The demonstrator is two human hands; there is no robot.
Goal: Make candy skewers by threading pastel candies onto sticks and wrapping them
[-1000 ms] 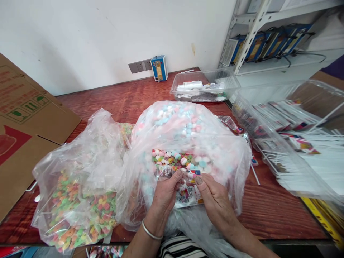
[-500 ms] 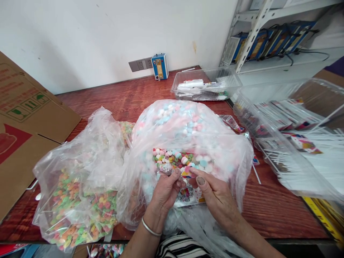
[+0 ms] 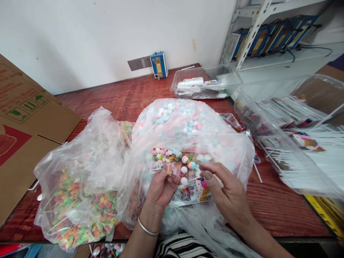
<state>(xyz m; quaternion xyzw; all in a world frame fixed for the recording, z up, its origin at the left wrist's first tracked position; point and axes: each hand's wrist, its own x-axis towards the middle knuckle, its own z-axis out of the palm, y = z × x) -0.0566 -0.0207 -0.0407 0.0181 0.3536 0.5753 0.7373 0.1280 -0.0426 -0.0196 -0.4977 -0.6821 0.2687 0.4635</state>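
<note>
My left hand (image 3: 162,186) pinches a small clear wrapper with a pink and yellow print (image 3: 174,168) between thumb and fingers. To its right is my right hand (image 3: 227,191), thumb and forefinger close together at the lower end of a row of pastel candy beads (image 3: 188,162). A thin pale piece shows at those fingertips, too small to name. Beneath both hands, a large clear bag of pink, blue and white candies (image 3: 172,114) lies with its mouth towards me. Several loose beads and a printed packet (image 3: 190,192) are in the bag's opening.
A clear bag of ring-shaped candies (image 3: 77,204) lies left, beside a cardboard box (image 3: 29,118). Clear plastic trays (image 3: 206,75) stand behind and to the right, where one holds white sticks (image 3: 309,168) and printed packets. A blue device (image 3: 159,65) stands by the wall socket.
My hands have moved apart: the left slightly left with the wrapper, the right to the right. More of the white beads and the printed packet below now shows between them.
</note>
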